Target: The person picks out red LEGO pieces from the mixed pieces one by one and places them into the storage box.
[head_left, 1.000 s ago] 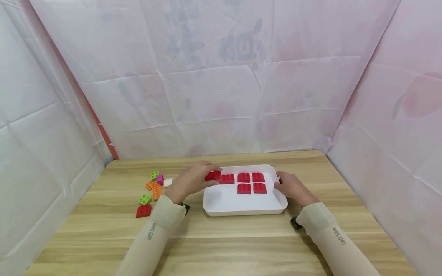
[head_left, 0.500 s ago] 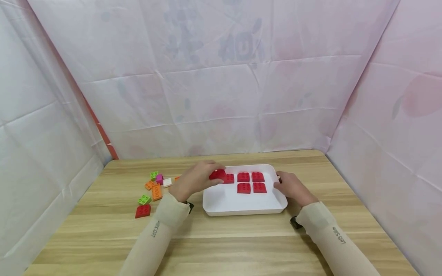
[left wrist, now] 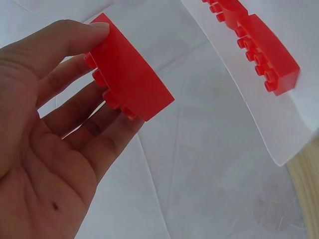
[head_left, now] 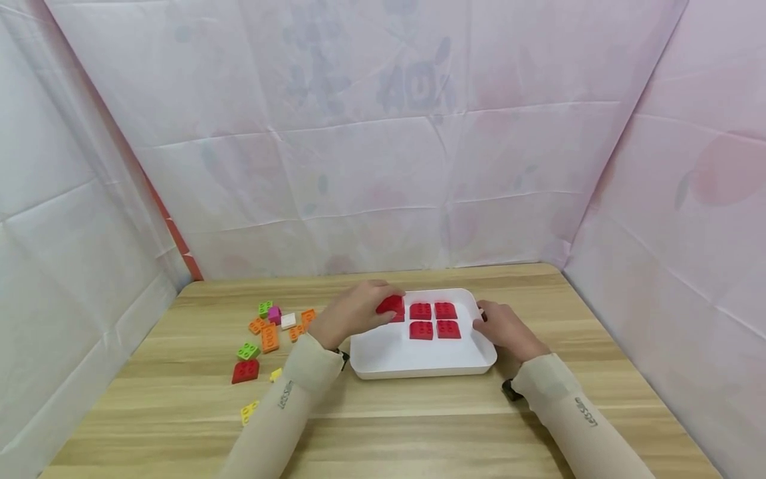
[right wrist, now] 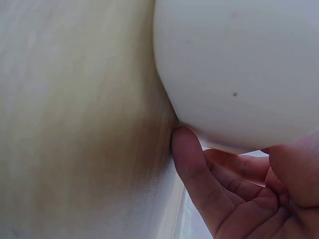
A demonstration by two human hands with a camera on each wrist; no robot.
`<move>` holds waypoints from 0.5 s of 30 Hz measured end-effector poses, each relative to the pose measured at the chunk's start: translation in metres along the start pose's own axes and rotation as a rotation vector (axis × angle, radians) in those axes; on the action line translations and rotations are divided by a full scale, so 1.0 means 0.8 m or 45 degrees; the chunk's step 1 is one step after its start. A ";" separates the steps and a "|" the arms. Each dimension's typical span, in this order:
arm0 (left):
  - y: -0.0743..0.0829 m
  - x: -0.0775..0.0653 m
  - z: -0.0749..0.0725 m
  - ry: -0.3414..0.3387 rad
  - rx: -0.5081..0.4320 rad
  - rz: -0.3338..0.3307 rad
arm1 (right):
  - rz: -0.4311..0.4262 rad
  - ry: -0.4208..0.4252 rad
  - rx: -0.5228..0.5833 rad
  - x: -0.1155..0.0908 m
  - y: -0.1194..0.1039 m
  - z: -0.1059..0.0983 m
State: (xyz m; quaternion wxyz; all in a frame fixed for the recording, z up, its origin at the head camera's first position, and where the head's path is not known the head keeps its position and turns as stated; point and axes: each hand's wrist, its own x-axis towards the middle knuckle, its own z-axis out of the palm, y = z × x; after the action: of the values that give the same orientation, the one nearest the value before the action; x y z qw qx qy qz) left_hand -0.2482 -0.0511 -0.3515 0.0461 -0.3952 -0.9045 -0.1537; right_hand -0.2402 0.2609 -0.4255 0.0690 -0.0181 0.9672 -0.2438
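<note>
Between thumb and fingers, my left hand (head_left: 354, 313) pinches a red toy building brick (left wrist: 132, 72) over the left part of a white tray (head_left: 425, 371). In the left wrist view this brick is tilted, its studs facing the fingers. Another red brick (left wrist: 271, 55) lies in the tray, mostly hidden by the left hand in the head view. Several red bricks (head_left: 421, 330) with rounded corners sit studs-up in two rows further right. My right hand (head_left: 507, 329) grips the tray's right edge, and the right wrist view shows its fingertips against the tray's white outer side.
Left of the tray lie loose bricks: green (head_left: 248, 351), magenta (head_left: 274, 315), white (head_left: 288, 320), several orange (head_left: 270, 338), a red one (head_left: 246, 371) and yellow ones (head_left: 249, 412) beside the left sleeve. Printed cloth (head_left: 371, 166) walls the wooden table (head_left: 431, 426) at back and sides.
My left hand has moved right with the red brick, now over the spot beside the rows. Orange and yellow bricks have come into sight behind the left arm. My right hand stays at the tray.
</note>
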 end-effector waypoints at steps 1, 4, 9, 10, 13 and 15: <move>0.001 0.002 0.001 -0.002 -0.005 -0.002 | -0.001 0.001 -0.002 0.000 0.000 0.000; 0.003 0.007 0.003 -0.010 -0.023 0.003 | 0.008 -0.007 -0.003 0.000 0.000 0.000; 0.007 0.015 0.008 -0.034 -0.003 0.003 | 0.021 -0.016 -0.004 0.000 0.000 0.001; 0.007 0.017 0.009 -0.041 0.006 0.003 | 0.020 -0.013 -0.005 0.000 -0.001 0.001; 0.007 0.022 0.013 -0.075 0.039 0.004 | 0.016 -0.010 -0.004 0.000 -0.001 0.000; 0.007 0.024 0.017 -0.102 0.055 -0.001 | 0.015 -0.008 -0.003 0.000 -0.001 0.000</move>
State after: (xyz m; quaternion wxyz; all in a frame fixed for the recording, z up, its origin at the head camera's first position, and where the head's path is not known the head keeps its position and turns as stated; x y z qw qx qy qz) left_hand -0.2569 -0.0299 -0.3589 0.0183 -0.3997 -0.9088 -0.1182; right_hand -0.2404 0.2601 -0.4247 0.0735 -0.0132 0.9674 -0.2422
